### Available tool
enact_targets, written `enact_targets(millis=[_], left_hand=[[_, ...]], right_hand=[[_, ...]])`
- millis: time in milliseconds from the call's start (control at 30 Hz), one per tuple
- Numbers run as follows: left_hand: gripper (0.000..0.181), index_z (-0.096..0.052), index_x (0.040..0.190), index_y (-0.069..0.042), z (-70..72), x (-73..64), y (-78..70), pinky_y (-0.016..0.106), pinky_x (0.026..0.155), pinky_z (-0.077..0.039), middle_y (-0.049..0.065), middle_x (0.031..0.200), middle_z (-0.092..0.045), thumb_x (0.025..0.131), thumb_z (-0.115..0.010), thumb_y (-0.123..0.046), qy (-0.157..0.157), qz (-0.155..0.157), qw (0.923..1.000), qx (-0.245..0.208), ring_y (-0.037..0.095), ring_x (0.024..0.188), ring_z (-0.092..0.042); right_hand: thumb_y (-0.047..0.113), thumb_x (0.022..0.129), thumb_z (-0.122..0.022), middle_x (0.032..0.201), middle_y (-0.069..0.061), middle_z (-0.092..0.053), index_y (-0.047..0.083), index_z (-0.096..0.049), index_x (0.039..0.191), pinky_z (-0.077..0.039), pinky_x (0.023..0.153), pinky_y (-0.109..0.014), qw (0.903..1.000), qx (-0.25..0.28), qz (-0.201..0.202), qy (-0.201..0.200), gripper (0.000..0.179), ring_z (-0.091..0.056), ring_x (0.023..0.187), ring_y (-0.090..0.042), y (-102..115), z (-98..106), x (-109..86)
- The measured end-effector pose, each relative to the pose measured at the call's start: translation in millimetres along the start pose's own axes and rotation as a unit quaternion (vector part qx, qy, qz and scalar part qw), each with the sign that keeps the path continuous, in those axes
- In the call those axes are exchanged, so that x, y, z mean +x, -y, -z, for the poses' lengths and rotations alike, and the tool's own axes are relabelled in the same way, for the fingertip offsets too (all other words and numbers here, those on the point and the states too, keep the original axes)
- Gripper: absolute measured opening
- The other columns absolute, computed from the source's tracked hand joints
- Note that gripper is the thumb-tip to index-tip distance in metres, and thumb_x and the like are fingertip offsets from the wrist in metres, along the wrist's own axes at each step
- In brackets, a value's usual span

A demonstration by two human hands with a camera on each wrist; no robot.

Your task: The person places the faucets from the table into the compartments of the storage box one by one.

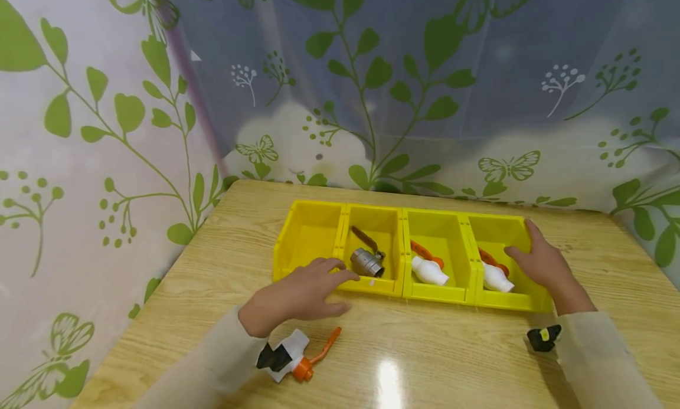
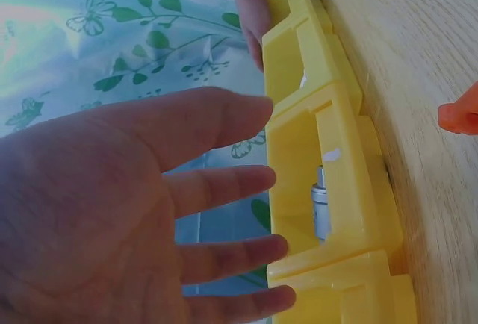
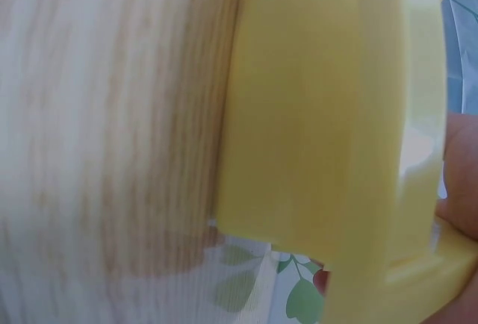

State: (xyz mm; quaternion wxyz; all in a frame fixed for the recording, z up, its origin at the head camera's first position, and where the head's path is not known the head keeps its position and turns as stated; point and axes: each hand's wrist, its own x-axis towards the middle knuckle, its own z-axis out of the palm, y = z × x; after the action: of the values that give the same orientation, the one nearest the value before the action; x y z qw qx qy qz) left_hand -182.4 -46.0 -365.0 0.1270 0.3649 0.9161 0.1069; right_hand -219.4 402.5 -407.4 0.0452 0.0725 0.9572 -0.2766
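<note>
Four yellow bins stand joined in a row; the rightmost bin [image 1: 515,303] is held at its right wall by my right hand [image 1: 547,267], thumb on the inner side, other fingers mostly hidden outside. My left hand [image 1: 303,294] hovers at the front of the two left bins, fingers spread in the left wrist view, holding nothing. A metal ball valve [image 1: 366,262] with a brown lever lies in the second bin from the left. White valves with orange handles lie in the third bin [image 1: 429,271] and the rightmost one, the latter a white valve [image 1: 496,277].
Another white valve with an orange handle [image 1: 303,367] lies on the wooden table [image 1: 435,350], partly behind my left wrist. A black piece [image 1: 544,338] shows by the right cuff. Leaf-patterned curtains [image 1: 372,102] hang behind and at left.
</note>
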Motion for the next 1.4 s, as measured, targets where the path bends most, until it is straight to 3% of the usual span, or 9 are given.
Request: enact_targets(millis=[100,533,700,1100,1300,1400], left_hand=[[0.054,-0.047,0.143,-0.024,-0.3,-5.1,1.1,0.056,0.095,-0.043,0.009,0.146,-0.041,0.094,-0.062,-0.041,0.021,0.018,0.9995,-0.013,0.033,0.134,-0.037],[0.066,-0.045,0.145,-0.025,-2.9,-24.8,3.8,0.050,0.098,-0.044,0.010,0.148,-0.040,0.087,-0.072,-0.040,0.099,0.018,0.9936,-0.051,0.032,0.132,-0.041],[0.068,-0.046,0.144,-0.026,-6.9,-30.6,1.6,0.054,0.100,-0.040,0.009,0.148,-0.039,0.084,-0.076,-0.034,0.117,0.020,0.9911,-0.059,0.031,0.134,-0.039],[0.067,-0.052,0.135,-0.038,-19.9,-39.6,-7.5,0.059,0.091,-0.044,0.002,0.144,-0.042,0.077,-0.083,-0.030,0.153,0.022,0.9877,-0.027,0.027,0.130,-0.042],[0.064,-0.055,0.130,-0.040,-27.5,-42.8,-7.0,0.037,0.077,-0.049,-0.003,0.129,-0.050,0.074,-0.085,-0.032,0.158,0.012,0.9873,0.007,0.016,0.107,-0.049],[0.063,-0.056,0.129,-0.039,-29.4,-43.0,-6.1,0.031,0.075,-0.048,-0.004,0.125,-0.050,0.073,-0.086,-0.030,0.162,0.011,0.9867,0.001,0.013,0.100,-0.048]], right_hand=[[0.042,0.101,-0.042,0.148,-0.043,-0.010,-0.003,0.016,0.150,-0.027,0.098,-0.072,1.0000,-0.001,-0.002,0.000,0.088,-0.025,0.124,-0.065,-0.2,-0.3,-0.1],[0.042,0.101,-0.041,0.148,-0.044,-0.010,-0.003,0.016,0.150,-0.027,0.097,-0.072,1.0000,-0.001,0.005,0.005,0.088,-0.026,0.123,-0.065,-2.1,-1.2,0.1],[0.044,0.101,-0.041,0.147,-0.044,-0.010,-0.003,0.016,0.150,-0.027,0.098,-0.072,1.0000,-0.001,0.005,0.006,0.089,-0.025,0.123,-0.065,-2.3,-0.7,-0.1],[0.043,0.101,-0.041,0.147,-0.044,-0.010,-0.003,0.016,0.150,-0.026,0.098,-0.072,1.0000,0.001,0.005,0.003,0.088,-0.025,0.124,-0.065,-2.1,0.3,-0.1],[0.043,0.101,-0.041,0.149,-0.043,-0.008,-0.002,0.016,0.151,-0.025,0.099,-0.072,0.9999,0.011,0.001,0.003,0.088,-0.022,0.126,-0.065,-0.8,0.5,-0.4],[0.043,0.101,-0.041,0.149,-0.042,-0.008,-0.001,0.016,0.151,-0.025,0.099,-0.072,0.9999,0.014,0.002,0.004,0.088,-0.022,0.126,-0.065,-1.4,0.8,-0.4]])
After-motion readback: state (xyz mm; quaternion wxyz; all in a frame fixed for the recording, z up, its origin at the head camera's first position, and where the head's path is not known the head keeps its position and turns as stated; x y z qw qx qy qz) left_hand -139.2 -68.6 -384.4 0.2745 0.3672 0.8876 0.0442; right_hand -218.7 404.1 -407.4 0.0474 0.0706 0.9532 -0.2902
